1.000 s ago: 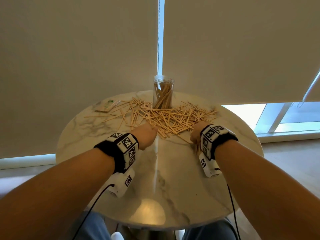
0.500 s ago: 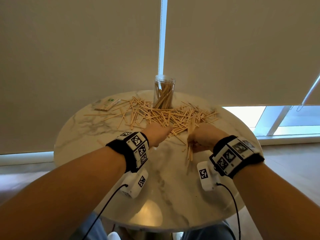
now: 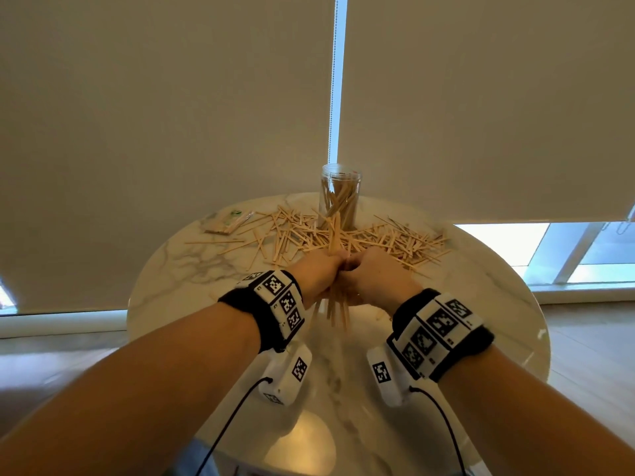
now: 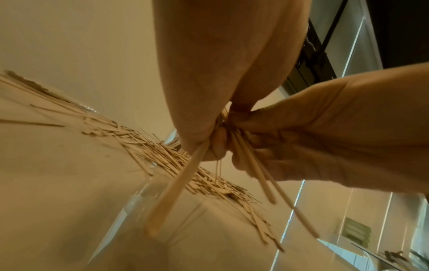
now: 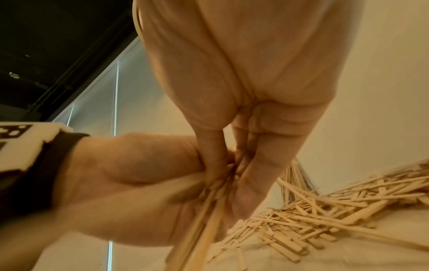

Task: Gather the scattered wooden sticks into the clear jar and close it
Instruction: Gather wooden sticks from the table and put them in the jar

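A clear jar (image 3: 339,197) stands open at the far side of the round marble table (image 3: 206,269), partly filled with upright wooden sticks. Many loose sticks (image 3: 395,240) lie scattered in front of it and to both sides. My left hand (image 3: 319,274) and right hand (image 3: 369,276) meet above the table's middle and together grip one upright bundle of sticks (image 3: 335,235). The bundle's lower ends (image 4: 167,198) splay out beneath the curled fingers. In the right wrist view the bundle (image 5: 204,220) runs down between both palms. No lid is in view.
A small packet (image 3: 226,222) lies at the table's far left. Roller blinds hang close behind the table, with a bright window strip low on the right. The near half of the tabletop holds no sticks.
My right hand lifted a bunch of sticks off the pile and swung left. The left hand came across to meet it, and both now grip the bunch upright.
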